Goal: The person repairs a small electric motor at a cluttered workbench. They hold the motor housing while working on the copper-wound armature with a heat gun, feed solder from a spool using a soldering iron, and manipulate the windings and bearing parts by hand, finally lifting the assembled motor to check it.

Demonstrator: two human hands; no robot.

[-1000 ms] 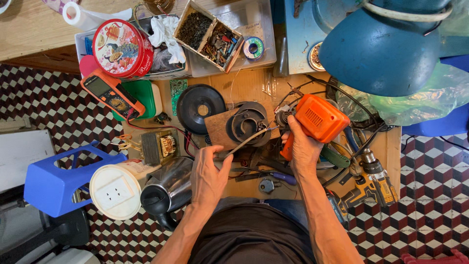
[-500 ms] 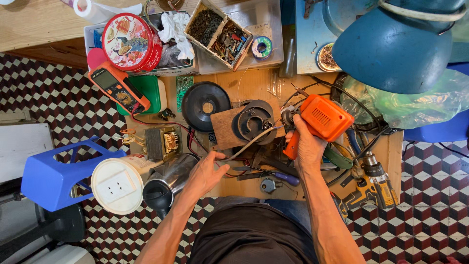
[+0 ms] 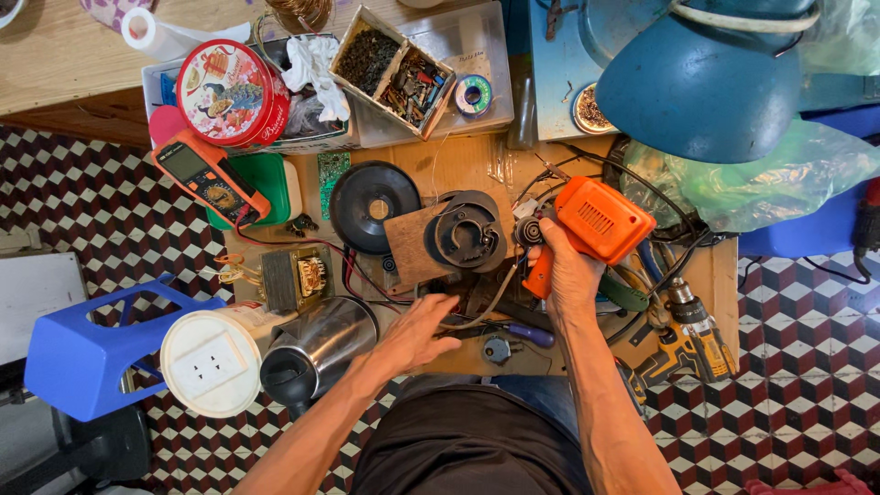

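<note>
Gripping the handle of an orange plastic power drill [image 3: 596,220], the right hand [image 3: 564,275] keeps the tool raised just above the cluttered wooden bench [image 3: 440,170], its chuck pointing left toward a dark round metal motor part [image 3: 467,234] that lies on a small brown wooden board [image 3: 412,247]. The left hand [image 3: 417,335] lies released, fingers spread and palm down, at the near edge of the bench, holding nothing; its fingertips come close to a thin grey cable [image 3: 486,307] and to a blue-handled screwdriver [image 3: 522,333] lying just to the right. Near the left forearm stands a shiny steel kettle [image 3: 316,353], and left of that a white round tub with a socket plate on top [image 3: 209,362]. Beyond the board sits a black round disc [image 3: 374,206], with a small copper-wound transformer [image 3: 293,278] to its left. Farther left, an orange multimeter [image 3: 206,174] rests on a green plastic lid [image 3: 270,183]. At the far side are a red round biscuit tin [image 3: 231,92] and a cardboard box of small parts [image 3: 392,69]. To the right, a yellow and black cordless drill [image 3: 687,339] lies near the edge, and a large blue lamp shade [image 3: 706,78] hangs over the far right corner. A blue plastic stool [image 3: 92,353] stands on the checkered floor at the left.
</note>
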